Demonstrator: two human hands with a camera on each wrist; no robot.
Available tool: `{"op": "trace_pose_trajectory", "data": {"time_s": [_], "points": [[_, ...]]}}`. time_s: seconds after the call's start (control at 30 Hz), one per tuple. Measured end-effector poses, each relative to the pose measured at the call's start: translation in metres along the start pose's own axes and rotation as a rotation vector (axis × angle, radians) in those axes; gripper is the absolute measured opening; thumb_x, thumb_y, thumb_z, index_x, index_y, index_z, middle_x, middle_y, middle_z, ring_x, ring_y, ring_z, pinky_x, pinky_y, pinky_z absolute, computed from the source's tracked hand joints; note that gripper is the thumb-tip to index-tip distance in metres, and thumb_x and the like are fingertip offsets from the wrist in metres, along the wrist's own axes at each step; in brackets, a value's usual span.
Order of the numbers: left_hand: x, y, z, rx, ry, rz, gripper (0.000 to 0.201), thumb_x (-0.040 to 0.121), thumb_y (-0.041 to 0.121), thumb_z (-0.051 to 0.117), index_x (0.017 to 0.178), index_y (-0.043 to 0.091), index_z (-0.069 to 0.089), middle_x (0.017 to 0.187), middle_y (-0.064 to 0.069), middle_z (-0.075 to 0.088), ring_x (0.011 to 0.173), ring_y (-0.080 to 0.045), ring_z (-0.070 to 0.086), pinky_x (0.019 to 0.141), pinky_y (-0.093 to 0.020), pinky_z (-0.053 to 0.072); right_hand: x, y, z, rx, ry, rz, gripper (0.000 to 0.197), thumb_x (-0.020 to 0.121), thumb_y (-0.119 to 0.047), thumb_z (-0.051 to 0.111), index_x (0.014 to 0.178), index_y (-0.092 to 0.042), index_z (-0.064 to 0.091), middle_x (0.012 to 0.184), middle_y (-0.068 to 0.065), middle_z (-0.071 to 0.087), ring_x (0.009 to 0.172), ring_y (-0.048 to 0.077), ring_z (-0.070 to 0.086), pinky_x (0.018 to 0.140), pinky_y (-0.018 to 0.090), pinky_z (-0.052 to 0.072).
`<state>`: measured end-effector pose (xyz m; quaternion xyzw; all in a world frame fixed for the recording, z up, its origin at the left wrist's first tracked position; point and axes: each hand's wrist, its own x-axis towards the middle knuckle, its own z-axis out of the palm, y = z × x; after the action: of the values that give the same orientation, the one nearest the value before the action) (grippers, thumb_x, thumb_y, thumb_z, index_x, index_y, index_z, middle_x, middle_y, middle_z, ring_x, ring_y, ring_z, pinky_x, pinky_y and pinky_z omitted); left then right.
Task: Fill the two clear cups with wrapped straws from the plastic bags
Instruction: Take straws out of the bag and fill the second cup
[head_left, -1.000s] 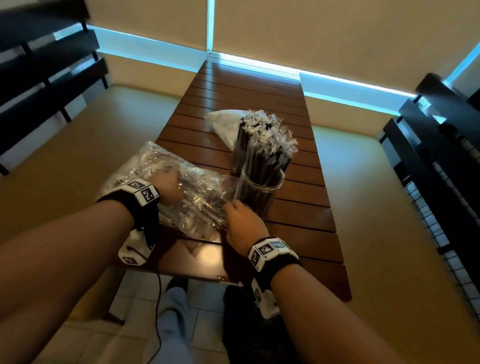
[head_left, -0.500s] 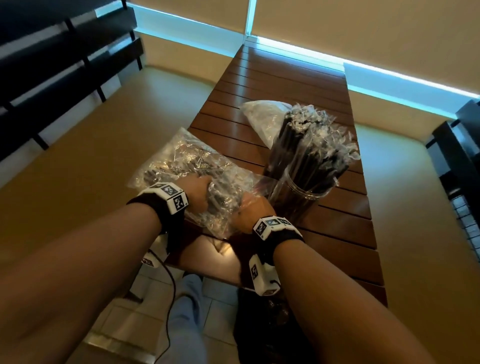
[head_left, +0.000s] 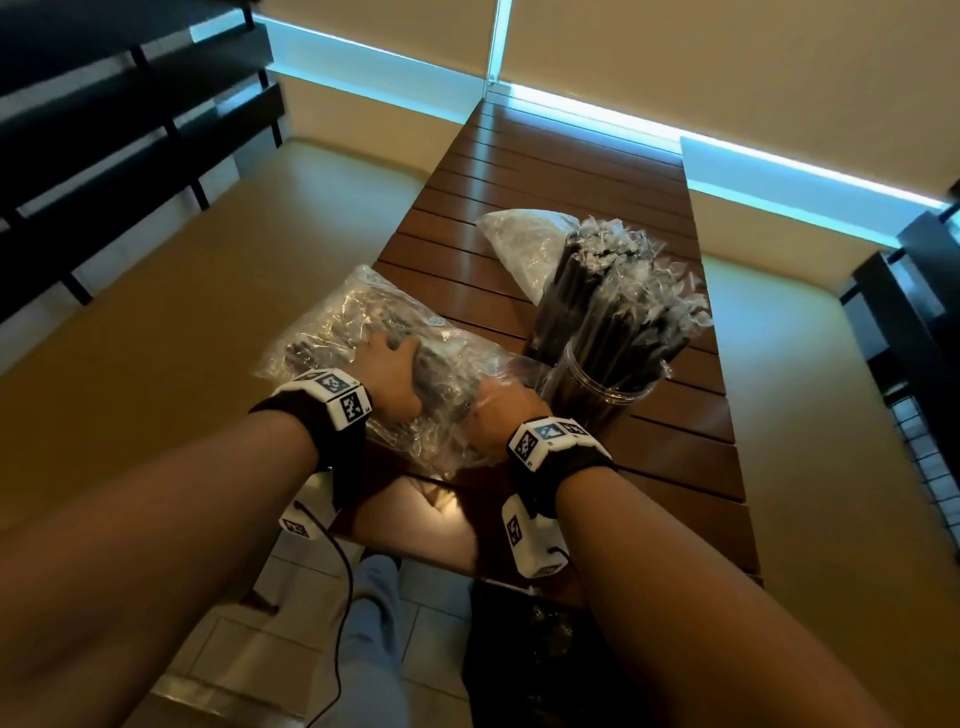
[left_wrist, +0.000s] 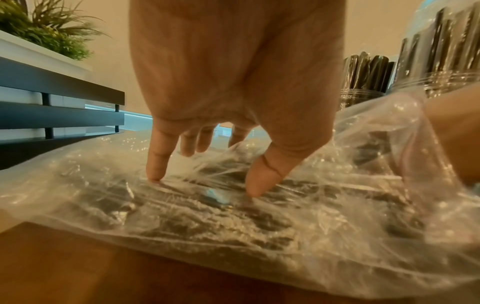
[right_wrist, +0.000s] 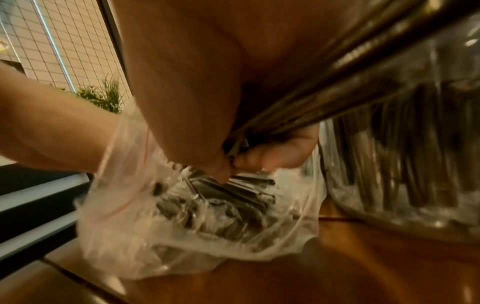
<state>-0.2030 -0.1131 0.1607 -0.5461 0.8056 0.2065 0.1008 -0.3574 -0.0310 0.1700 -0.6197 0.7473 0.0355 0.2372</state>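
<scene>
Right hand now inside the bag, drawing out another bundle.

The right hand (right_wrist: 259, 156) has closed on dark wrapped straws (right_wrist: 324, 90) within the crinkled clear plastic bag (head_left: 363, 322) at the worktop's (head_left: 571, 171) near edge; the left hand (head_left: 389, 374), fingers spread, has shifted onto the bag, pinning it beside the straw-filled clear cup (head_left: 597, 395).

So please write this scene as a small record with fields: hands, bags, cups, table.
left hand: presses on top of the full bag, fingers spread
right hand: inside the bag mouth, grips a bundle of wrapped straws
full bag: lies flat on the table, near edge
second bag: behind the cups, looks nearly empty
clear cups: upright, packed with straws
table: wooden slats
</scene>
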Motion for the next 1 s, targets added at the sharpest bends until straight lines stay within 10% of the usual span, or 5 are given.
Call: {"op": "trace_pose_trajectory", "data": {"time_s": [0.27, 0.5, 0.7, 0.83, 1.0], "points": [[-0.001, 0.003, -0.001, -0.068, -0.02, 0.029, 0.1, 0.079, 0.027, 0.068, 0.157, 0.024, 0.004, 0.157, -0.017, 0.008, 0.139, -0.041, 0.032, 0.11, -0.045, 0.04, -0.022, 0.013, 0.003, 0.009, 0.037, 0.001, 0.04, 0.095, -0.04, 0.054, 0.129, -0.02, 0.053, 0.119, 0.011, 0.062, 0.102, 0.036, 0.064, 0.082, 0.042, 0.056], [-0.003, -0.003, -0.006, -0.018, -0.053, 0.007, 0.097, 0.083, 0.028, 0.067, 0.157, 0.028, 0.003, 0.161, -0.02, -0.003, 0.137, -0.042, 0.039, 0.104, -0.04, 0.046, -0.059, 0.029, -0.021, -0.123, 0.015, 0.083, 0.029, 0.092, -0.033, 0.057, 0.112, -0.013, 0.062, 0.111, 0.012, 0.063, 0.095, 0.036, 0.064, 0.076, 0.04, 0.051], [-0.025, 0.017, -0.016, 0.048, 0.011, 0.105, 0.087, 0.069, 0.038, 0.069, 0.144, 0.025, 0.025, 0.148, -0.018, 0.027, 0.124, -0.039, 0.048, 0.098, -0.047, 0.049, -0.093, 0.055, -0.045, -0.057, 0.057, 0.143, 0.033, 0.089, -0.043, 0.058, 0.103, -0.013, 0.06, 0.103, 0.012, 0.062, 0.09, 0.033, 0.063, 0.075, 0.038, 0.054], [-0.037, 0.04, -0.002, 0.162, 0.009, 0.187, 0.113, 0.075, 0.049, 0.073, 0.155, 0.028, -0.003, 0.16, -0.016, 0.004, 0.136, -0.041, 0.039, 0.107, -0.045, 0.041, -0.096, 0.061, -0.022, 0.085, 0.024, 0.161, 0.047, 0.089, -0.054, 0.057, 0.112, -0.013, 0.059, 0.11, 0.013, 0.064, 0.093, 0.033, 0.064, 0.083, 0.043, 0.057], [-0.04, 0.041, 0.014, 0.017, -0.054, 0.181, 0.107, 0.079, 0.039, 0.078, 0.156, 0.026, 0.006, 0.159, -0.018, 0.004, 0.135, -0.039, 0.042, 0.107, -0.042, 0.042, -0.092, 0.049, 0.021, 0.186, 0.018, 0.162, 0.061, 0.082, -0.059, 0.066, 0.124, -0.016, 0.054, 0.118, 0.01, 0.061, 0.102, 0.032, 0.064, 0.088, 0.043, 0.055]]}}
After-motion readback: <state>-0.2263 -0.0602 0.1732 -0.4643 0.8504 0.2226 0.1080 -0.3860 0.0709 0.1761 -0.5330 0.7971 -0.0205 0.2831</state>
